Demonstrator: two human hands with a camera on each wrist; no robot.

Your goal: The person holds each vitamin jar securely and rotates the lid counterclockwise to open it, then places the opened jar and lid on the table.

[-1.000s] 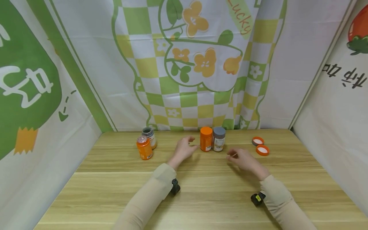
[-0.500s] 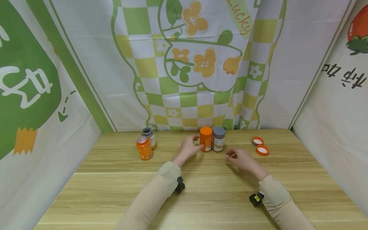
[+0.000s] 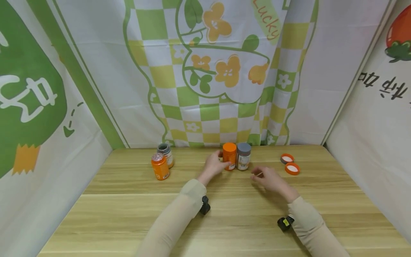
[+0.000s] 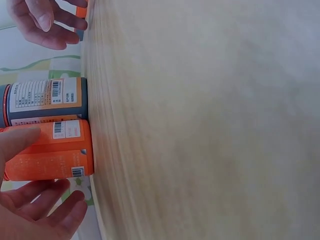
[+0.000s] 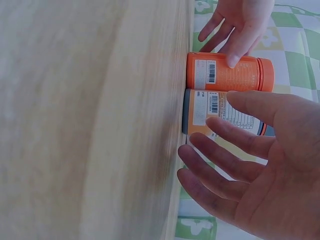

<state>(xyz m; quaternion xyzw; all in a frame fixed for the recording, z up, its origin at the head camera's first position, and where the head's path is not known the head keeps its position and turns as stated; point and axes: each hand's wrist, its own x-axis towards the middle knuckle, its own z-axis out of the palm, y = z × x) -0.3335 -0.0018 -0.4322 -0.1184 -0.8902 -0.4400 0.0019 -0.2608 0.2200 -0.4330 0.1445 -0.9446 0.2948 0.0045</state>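
Note:
Side by side at the table's back stand an upright orange bottle (image 3: 229, 157) with an orange cap and a grey-capped bottle (image 3: 243, 157) with a printed label. My left hand (image 3: 214, 165) is at the orange bottle's left side, thumb across its front (image 5: 239, 55). In the left wrist view its other fingers (image 4: 60, 207) are spread and loosely bent beside the bottle, without a visible firm grip. My right hand (image 3: 269, 179) hovers to the right of the grey-capped bottle, fingers loosely bent and holding nothing; in the right wrist view its thumb (image 5: 250, 102) overlaps that bottle.
At the left stand an uncapped orange bottle (image 3: 160, 168) with a silvery top and, behind it, an open grey bottle (image 3: 167, 157). Two lids, one grey-sided (image 3: 287, 159) and one orange (image 3: 292, 169), lie at the right. A patterned cloth (image 3: 205, 117) hangs behind the wooden table (image 3: 231, 221).
My left hand has moved right to the orange bottle, bringing its thumb across the front. The right hand has barely shifted left. Both bottles stay in place.

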